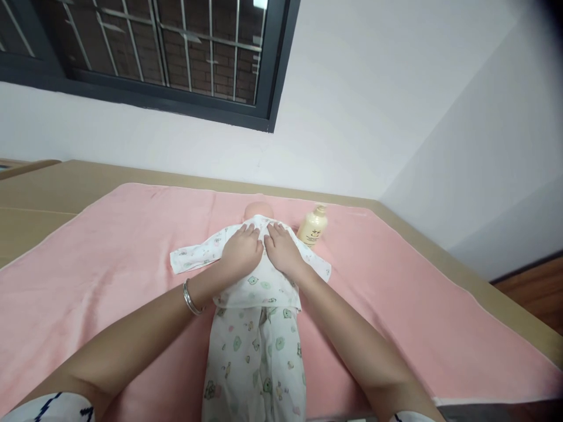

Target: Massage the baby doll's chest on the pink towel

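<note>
White walls stand behind a big pink blanket, where a dressed doll lies long-ways, head pointing away, its white top right under the left hand and right hand, both just as near, with loose, nearly straight fingers resting on its chest, squeezing nothing that shows.

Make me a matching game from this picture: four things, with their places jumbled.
1. silver bangle
2. yellowish bottle
3. pink cloth
4. right hand

A. on the patterned shirt's chest
B. spread beneath shirt and trousers
C. around the left forearm
D. on the cloth, beside a sleeve

Pairs: 1-C, 2-D, 3-B, 4-A
</note>
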{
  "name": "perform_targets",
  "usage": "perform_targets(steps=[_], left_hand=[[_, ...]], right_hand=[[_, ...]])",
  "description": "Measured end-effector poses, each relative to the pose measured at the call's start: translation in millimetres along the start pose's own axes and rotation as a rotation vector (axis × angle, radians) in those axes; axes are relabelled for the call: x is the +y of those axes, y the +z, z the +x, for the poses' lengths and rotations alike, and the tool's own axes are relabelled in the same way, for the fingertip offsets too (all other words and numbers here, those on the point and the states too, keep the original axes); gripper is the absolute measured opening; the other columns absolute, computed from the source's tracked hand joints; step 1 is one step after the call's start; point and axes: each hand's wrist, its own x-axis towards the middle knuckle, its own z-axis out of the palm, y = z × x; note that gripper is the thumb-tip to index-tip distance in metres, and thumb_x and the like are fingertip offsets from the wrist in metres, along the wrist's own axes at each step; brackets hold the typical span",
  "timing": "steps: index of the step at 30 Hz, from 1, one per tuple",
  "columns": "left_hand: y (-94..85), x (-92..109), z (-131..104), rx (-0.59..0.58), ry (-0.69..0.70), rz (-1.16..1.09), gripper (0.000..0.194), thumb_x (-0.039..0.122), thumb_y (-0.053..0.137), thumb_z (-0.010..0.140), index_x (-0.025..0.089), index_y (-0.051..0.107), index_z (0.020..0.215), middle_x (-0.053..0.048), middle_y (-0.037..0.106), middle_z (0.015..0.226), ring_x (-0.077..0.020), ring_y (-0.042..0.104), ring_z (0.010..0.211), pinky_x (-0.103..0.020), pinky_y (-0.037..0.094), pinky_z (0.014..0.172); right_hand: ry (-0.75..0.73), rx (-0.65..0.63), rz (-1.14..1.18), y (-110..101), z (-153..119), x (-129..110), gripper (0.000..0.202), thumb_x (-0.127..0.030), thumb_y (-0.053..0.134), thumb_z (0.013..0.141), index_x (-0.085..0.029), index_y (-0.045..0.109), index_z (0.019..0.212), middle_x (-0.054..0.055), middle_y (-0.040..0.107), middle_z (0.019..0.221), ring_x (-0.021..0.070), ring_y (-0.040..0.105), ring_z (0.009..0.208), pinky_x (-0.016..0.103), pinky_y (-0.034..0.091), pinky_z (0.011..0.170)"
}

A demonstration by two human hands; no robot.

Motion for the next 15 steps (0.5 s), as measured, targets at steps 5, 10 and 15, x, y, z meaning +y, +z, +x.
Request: perform_targets(steps=[5,10,15], left_hand=[[-8.7,-15,13,-0.054,-0.103,-0.075,0.046,0.034,0.04,0.096,0.009,0.059,0.129,-0.019,0.06,0.138,-0.0331,0.055,0.129,-0.046,0.044,0.108],[-6.7,-8,4,-0.017,-0.062,0.058,0.045,0.033,0.036,0.1,0.007,0.058,0.129,-0.019,0.062,0.135,-0.0305,0.055,0.128,-0.043,0.042,0.11],[-1.2,2,-9,0.031,0.016,0.183,0.044,0.026,0.032,0.101,0.004,0.06,0.126,-0.021,0.064,0.13,-0.0303,0.055,0.129,-0.043,0.04,0.112]], right_hand=[[-0.01,-0.021,-0.092,-11,-21,-27,0.045,-0.023,0.033,0.101,-0.007,0.053,0.138,0.022,0.056,0.141,0.0315,0.048,0.134,0.042,0.035,0.112],[-0.043,-0.023,-0.006,-9,-8,-13,0.039,-0.027,0.03,0.104,-0.012,0.06,0.124,0.017,0.062,0.132,0.0278,0.055,0.125,0.04,0.04,0.105],[-0.067,0.045,0.067,9,8,9,0.039,-0.031,0.039,0.102,-0.009,0.056,0.13,0.019,0.054,0.143,0.0284,0.045,0.135,0.047,0.028,0.115]])
